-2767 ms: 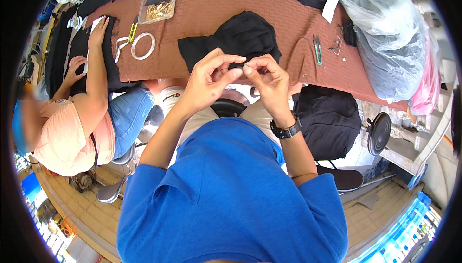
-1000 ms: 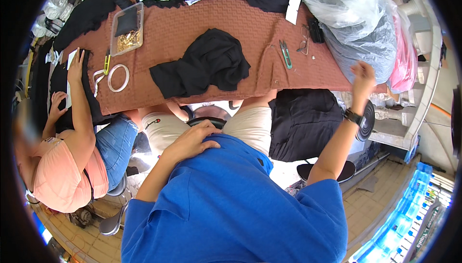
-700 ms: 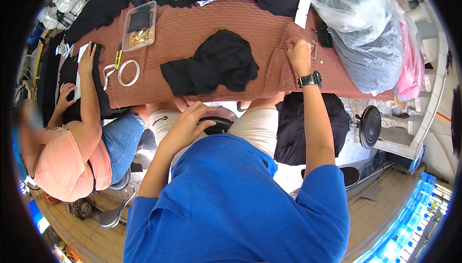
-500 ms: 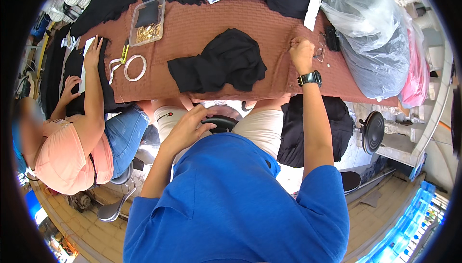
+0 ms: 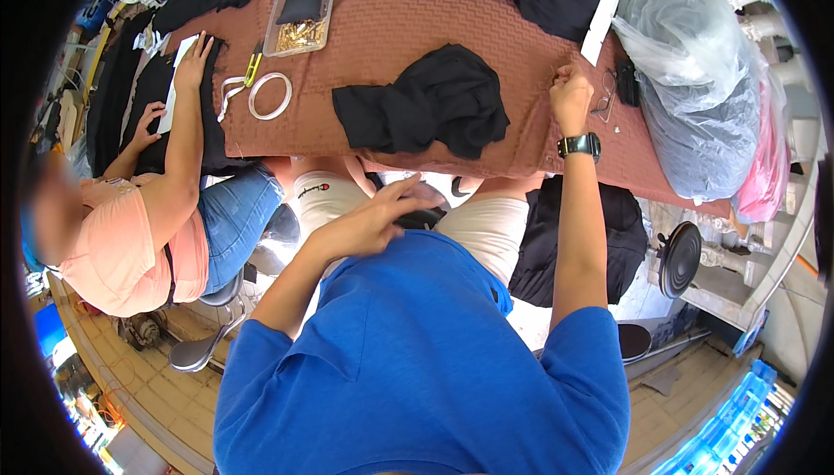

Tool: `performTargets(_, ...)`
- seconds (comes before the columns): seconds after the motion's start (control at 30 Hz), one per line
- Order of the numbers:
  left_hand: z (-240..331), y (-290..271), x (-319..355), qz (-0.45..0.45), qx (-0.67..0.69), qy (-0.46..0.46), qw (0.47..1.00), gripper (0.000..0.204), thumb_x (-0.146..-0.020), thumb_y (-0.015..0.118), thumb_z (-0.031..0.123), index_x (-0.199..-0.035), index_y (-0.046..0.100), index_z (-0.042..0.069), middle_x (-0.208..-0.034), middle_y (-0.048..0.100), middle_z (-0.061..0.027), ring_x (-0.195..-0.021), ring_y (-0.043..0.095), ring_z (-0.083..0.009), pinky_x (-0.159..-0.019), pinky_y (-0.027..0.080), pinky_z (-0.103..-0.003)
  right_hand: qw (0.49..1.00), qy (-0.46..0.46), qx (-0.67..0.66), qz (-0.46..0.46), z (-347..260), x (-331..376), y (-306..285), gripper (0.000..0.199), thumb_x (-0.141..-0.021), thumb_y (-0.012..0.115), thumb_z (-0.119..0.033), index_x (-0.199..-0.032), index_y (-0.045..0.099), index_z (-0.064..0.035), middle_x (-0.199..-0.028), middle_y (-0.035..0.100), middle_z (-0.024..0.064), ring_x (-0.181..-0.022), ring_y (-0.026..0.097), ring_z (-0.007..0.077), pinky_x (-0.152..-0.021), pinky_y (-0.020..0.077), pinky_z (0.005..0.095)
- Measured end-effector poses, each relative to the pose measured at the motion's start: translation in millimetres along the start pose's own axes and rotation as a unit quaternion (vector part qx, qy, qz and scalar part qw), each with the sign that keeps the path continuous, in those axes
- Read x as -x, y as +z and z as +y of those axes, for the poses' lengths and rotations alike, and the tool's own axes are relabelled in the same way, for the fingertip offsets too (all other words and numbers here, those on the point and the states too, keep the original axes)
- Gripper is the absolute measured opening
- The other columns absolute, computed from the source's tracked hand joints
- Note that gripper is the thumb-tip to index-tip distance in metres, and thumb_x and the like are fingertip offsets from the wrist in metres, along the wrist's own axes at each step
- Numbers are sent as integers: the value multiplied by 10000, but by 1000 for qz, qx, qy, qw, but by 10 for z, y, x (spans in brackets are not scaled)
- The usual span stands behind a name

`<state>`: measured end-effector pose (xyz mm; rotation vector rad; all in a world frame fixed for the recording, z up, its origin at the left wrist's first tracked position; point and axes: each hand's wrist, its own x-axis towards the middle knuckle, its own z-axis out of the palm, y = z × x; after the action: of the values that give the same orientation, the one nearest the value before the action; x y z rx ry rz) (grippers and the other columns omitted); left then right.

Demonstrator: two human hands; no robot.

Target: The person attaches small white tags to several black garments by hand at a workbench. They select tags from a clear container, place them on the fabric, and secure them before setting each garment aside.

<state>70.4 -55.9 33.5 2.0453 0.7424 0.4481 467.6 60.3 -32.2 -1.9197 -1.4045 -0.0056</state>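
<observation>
My right hand (image 5: 572,93) is above the brown tablecloth at the right of the table, its fingers pinched together. Whatever they may hold is too small to make out. Just right of it lie eyeglasses (image 5: 605,97) with thin frames. My left hand (image 5: 375,219) hovers over my lap, fingers stretched out and slightly blurred, holding nothing that I can see. A bunched black garment (image 5: 426,102) rests on the brown tablecloth (image 5: 382,28) between and beyond my hands, and neither hand touches it.
A clear plastic box (image 5: 300,15) holds gold-coloured small pieces and a black pad. Nearby are yellow-handled snips (image 5: 253,67) and a white ring (image 5: 270,95). Bulging plastic bags (image 5: 695,84) stand at the right. On the left, a co-worker (image 5: 139,232) has both hands at black cloth.
My left hand has lifted a little and moved right, toward my shirt, its fingers now more extended. My right hand stays pinched near the eyeglasses. The whole view has shifted slightly.
</observation>
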Motion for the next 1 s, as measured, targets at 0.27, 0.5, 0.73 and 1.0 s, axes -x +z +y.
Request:
performTargets(0.27,-286,-778,-318,179,-123,-33,976,380,-792,770,57,-1162,683,46,-1309,596,-157,-1261,540,-335,-1079,414,-409,944,-148,-253,-149,-1542,620,-268,152,-858,752,-138,-931,689,-21,-868,663,146,-808,655,292,-692,526,383)
performTargets(0.5,-614,-905,-461,179,-188,-95,961,222,-767,801,76,-952,710,-6,-1189,678,-130,-1153,616,-324,-965,482,-420,926,-241,-217,-194,-1631,1065,205,122,-837,748,-61,-930,697,-2,-890,651,126,-830,638,313,-731,510,374)
performTargets(0.73,-285,-1090,-313,196,-17,-141,970,139,-881,757,105,-909,690,-14,-890,689,-45,-800,612,-108,-732,475,-263,908,-60,-325,-257,-1467,801,-392,91,-881,689,-16,-953,702,38,-828,697,153,-717,677,223,-658,507,323)
performTargets(1.0,-516,-988,-168,205,50,-141,967,142,-941,712,118,-962,671,-16,-859,671,-21,-798,609,-93,-743,480,-247,947,-52,-166,-270,-1118,1093,-742,152,-824,704,22,-974,681,22,-943,675,174,-824,688,313,-714,536,380)
